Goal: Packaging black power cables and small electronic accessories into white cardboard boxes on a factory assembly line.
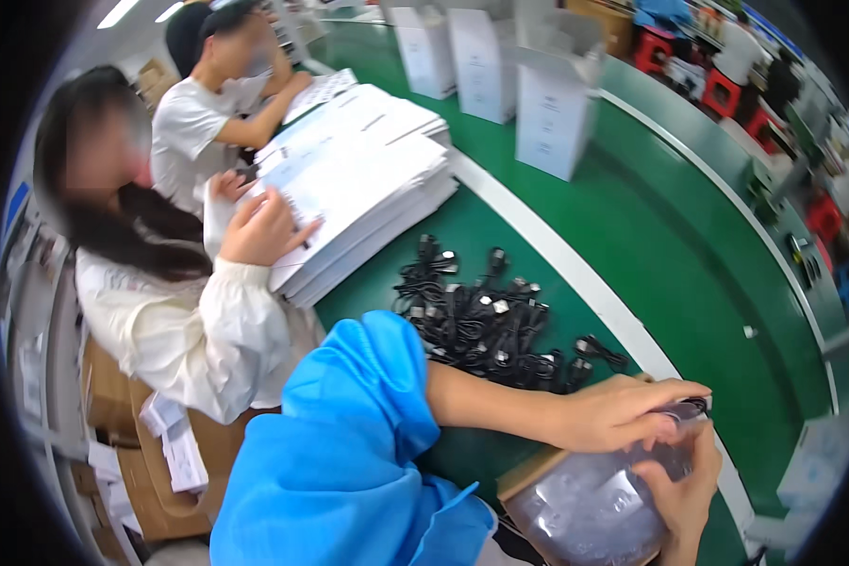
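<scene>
Left hand [623, 410]: pinching the top of a clear plastic bag [590, 509].
Right hand [684, 495]: gripping the bag's side.
Bench's [689, 283] near edge: black cables [486, 316] piled just beside the hands.

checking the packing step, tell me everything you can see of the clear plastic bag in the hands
The clear plastic bag is greyish, see-through and crinkled, with glare on it. It bulges full, its contents too blurred to tell. It lies over a brown cardboard piece at the green table's near edge. The left hand grips its top; the right hand supports its side.
</scene>
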A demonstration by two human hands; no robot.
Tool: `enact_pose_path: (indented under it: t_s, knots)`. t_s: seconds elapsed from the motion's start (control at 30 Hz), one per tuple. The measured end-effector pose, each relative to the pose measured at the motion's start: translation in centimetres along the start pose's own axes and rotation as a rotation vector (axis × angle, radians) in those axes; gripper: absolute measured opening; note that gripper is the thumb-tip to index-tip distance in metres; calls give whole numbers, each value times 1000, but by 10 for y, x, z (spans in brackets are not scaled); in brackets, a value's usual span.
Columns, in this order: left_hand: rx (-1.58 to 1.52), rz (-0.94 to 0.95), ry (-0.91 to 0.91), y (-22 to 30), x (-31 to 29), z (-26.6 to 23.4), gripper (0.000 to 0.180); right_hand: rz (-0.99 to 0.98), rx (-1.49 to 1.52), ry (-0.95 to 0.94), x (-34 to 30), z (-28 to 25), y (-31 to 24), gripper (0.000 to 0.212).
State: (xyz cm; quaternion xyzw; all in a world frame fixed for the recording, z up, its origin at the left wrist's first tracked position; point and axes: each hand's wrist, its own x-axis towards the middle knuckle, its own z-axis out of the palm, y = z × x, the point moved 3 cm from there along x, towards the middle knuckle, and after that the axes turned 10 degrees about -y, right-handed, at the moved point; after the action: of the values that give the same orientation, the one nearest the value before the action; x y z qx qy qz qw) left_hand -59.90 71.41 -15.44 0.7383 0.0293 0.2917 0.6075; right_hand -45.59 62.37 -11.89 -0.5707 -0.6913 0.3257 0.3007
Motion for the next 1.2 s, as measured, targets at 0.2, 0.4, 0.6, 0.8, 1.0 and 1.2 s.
enact_pose_path:
  t_s: [0.2, 0.4, 0.6, 0.8, 1.0, 1.2]
  knots:
    - [-277, -161, -34, -1, -8, -9, 48, -197, -367, -216, 16, 16, -16, 43]
    - [237, 242, -30, -5, 0, -3, 46, -138, -475, -217, 15, 4, -4, 23]
    - [186, 190, -66, -1, 1, -6, 46, -98, -403, -220, 17, 2, -4, 19]
    - [253, 335, -37, 9, 1, -5, 44, 2, -370, -302, 17, -2, -13, 17]
    - [252, 329, -51, 10, 0, -6, 42, -42, -367, -296, 21, -2, -17, 17]
    - [253, 321, -37, 15, -3, -9, 42, -47, -392, -294, 23, -1, -22, 17]
